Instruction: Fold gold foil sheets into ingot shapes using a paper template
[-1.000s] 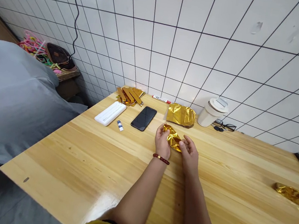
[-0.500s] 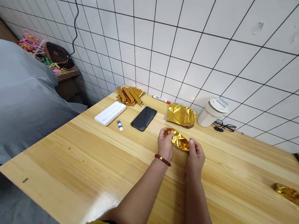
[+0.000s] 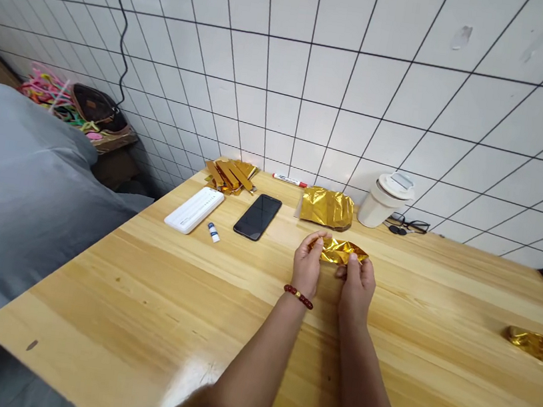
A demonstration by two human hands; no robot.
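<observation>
A folded piece of gold foil paper (image 3: 338,250) is stretched between my two hands, just above the wooden table. My left hand (image 3: 308,262), with a dark red bead bracelet (image 3: 298,295) at the wrist, pinches its left end. The right end is held by my right hand (image 3: 358,283), thumb on top and fingers partly hidden behind. Right behind the hands lies a stack of gold foil sheets (image 3: 326,208). Another long folded gold foil piece (image 3: 541,348) lies at the far right.
On the wooden table (image 3: 142,333) are a phone (image 3: 257,217), a white power bank (image 3: 194,209), a small glue stick (image 3: 213,232), gold foil strips (image 3: 231,176), a marker (image 3: 289,180), a white cup (image 3: 383,202) and glasses (image 3: 412,226). A person in grey (image 3: 15,194) is at the left.
The foil piece has turned from slanting to nearly level. My right hand's thumb has slid inward along it, and my left hand has shifted slightly right. The camera view has moved a little.
</observation>
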